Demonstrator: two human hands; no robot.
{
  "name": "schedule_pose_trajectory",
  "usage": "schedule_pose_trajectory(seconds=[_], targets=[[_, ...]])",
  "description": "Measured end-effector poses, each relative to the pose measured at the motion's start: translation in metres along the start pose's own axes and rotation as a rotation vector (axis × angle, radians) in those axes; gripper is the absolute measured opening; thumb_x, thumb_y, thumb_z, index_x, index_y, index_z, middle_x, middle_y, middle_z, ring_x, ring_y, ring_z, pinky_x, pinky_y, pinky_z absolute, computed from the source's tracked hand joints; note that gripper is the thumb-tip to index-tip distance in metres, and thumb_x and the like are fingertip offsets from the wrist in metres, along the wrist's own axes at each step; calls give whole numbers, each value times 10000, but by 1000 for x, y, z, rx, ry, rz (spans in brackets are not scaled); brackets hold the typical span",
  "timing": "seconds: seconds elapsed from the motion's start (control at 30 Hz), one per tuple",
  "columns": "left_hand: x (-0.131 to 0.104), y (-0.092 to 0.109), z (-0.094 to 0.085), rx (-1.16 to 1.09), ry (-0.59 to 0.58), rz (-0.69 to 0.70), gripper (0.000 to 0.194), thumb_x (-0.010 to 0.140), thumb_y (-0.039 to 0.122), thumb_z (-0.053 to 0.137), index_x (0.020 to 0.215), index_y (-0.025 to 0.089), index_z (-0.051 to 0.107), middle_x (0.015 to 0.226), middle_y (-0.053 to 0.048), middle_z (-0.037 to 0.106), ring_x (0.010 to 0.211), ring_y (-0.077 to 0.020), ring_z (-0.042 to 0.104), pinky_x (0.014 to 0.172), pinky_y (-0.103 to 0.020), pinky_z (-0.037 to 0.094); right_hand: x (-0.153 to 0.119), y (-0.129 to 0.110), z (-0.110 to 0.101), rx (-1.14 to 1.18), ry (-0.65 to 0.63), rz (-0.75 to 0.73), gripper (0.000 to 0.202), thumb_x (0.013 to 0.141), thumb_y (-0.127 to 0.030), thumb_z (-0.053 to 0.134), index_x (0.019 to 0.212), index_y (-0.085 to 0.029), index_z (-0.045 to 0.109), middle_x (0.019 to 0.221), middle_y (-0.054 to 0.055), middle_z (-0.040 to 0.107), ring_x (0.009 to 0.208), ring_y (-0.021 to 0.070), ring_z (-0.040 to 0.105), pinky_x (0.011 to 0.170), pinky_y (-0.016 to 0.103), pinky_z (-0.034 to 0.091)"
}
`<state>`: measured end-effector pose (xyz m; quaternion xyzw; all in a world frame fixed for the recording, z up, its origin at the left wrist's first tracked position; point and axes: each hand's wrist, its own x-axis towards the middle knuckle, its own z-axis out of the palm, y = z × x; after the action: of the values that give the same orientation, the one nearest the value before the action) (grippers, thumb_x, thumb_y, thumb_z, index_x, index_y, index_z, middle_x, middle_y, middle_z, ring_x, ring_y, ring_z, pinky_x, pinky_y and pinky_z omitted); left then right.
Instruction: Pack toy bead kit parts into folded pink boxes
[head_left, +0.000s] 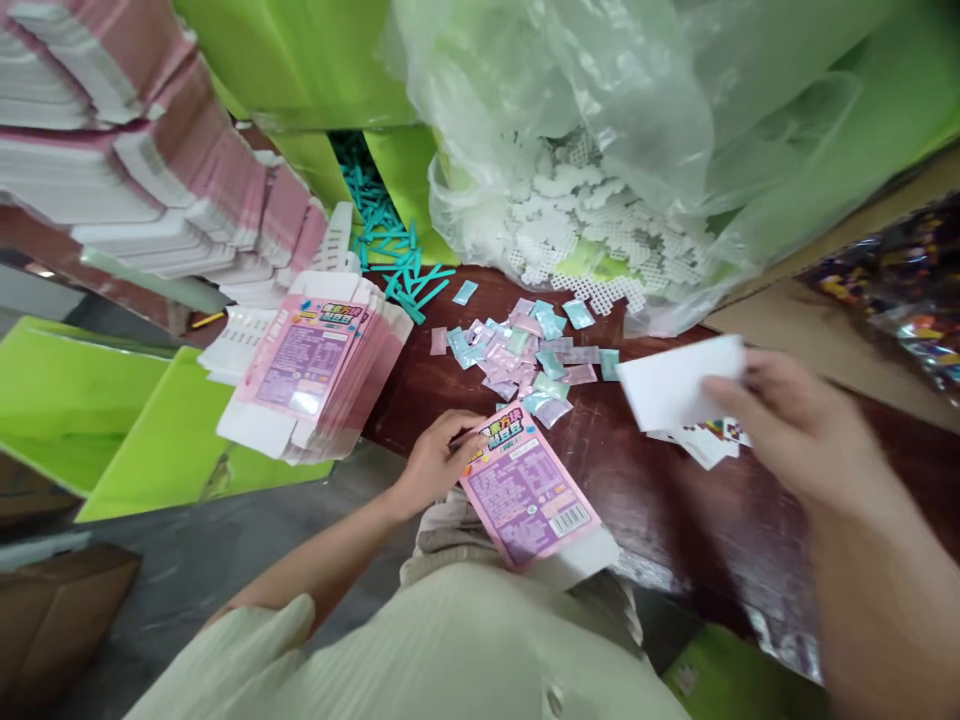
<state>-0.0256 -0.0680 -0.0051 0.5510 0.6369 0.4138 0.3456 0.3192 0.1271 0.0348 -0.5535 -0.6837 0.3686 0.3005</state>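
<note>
My left hand (444, 455) grips the upper left edge of a pink and purple box (532, 490), which lies tilted at the table's front edge with a white flap at its lower end. At the right, my right hand (780, 415) pinches a white card (675, 380) between thumb and fingers. Beneath that card lie more cards (705, 443) with coloured prints, partly hidden. Small pink, blue and green sachets (517, 345) are spread on the table just beyond the box.
Flat pink boxes (300, 360) are stacked at the left, with taller stacks behind. Teal sticks (409, 275) spill from a green bin. A clear bag (585, 210) holds white grid pieces. Shiny packets (907, 290) lie in a carton at the far right.
</note>
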Motion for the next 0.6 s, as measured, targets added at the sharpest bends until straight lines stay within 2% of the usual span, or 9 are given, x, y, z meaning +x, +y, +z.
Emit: schedule_pose_trajectory(seconds=[0.03,0.07,0.13,0.2,0.27,0.4,0.47,0.5,0.6], targets=[[-2,-3,1,14,54,-15,242,1045,368,667,1226,222,736,1181,-92,744,1113,-218,705,985,-361,555,16,-10,25,-14,-194,13,459,954,-554,657,1280,-230,671,1196,115,772,1026,283,752,884,432,615],[-4,-7,1,28,118,-36,255,1056,378,644,1242,221,724,1190,-94,734,1121,-220,697,994,-368,550,32,-20,50,-118,-301,53,427,990,-495,591,1299,-206,655,1215,120,772,1032,263,748,886,406,607],[-9,-12,0,47,260,-91,279,1073,400,609,1266,220,699,1212,-98,719,1134,-224,686,1010,-379,544,60,-35,99,-251,-396,81,386,950,-427,655,1235,-169,689,1187,140,780,1022,269,745,886,387,582],[-18,-18,-5,66,377,-143,302,1083,415,587,1301,219,664,1246,-104,706,1145,-228,682,1021,-390,544,79,-45,133,-360,-450,76,324,872,-383,753,1119,-174,735,1126,138,790,1024,292,740,885,382,554],[-30,-22,-10,118,411,-148,310,1094,402,560,1335,218,628,1267,-112,693,1151,-233,683,1023,-402,552,89,-52,148,-455,-515,54,225,840,-345,774,1013,-201,756,1066,106,795,1028,293,736,872,362,530],[-49,-24,-23,437,363,-16,392,1069,360,602,1433,217,573,1395,-159,640,1319,-302,613,1133,-508,506,95,-61,140,-585,-608,27,163,896,-316,686,1013,-226,756,1062,76,797,1024,273,734,821,330,507],[-46,-17,-27,586,285,103,544,1028,413,685,1508,211,529,1513,-199,575,1469,-361,508,1225,-581,422,97,-64,137,-633,-622,36,264,904,-343,676,1131,-224,743,1156,103,790,1069,296,731,831,351,512],[-40,-11,-29,630,189,170,641,997,476,728,1539,213,510,1565,-212,541,1525,-388,453,1263,-615,371,97,-65,139,-653,-628,42,327,897,-359,687,1190,-220,729,1206,121,780,1096,313,726,843,365,516],[-12,5,-27,694,-235,298,953,855,695,808,1618,238,466,1696,-217,436,1616,-459,324,1322,-715,200,98,-69,150,-683,-671,43,400,860,-365,726,1230,-212,720,1233,141,771,1114,330,721,863,382,521]])
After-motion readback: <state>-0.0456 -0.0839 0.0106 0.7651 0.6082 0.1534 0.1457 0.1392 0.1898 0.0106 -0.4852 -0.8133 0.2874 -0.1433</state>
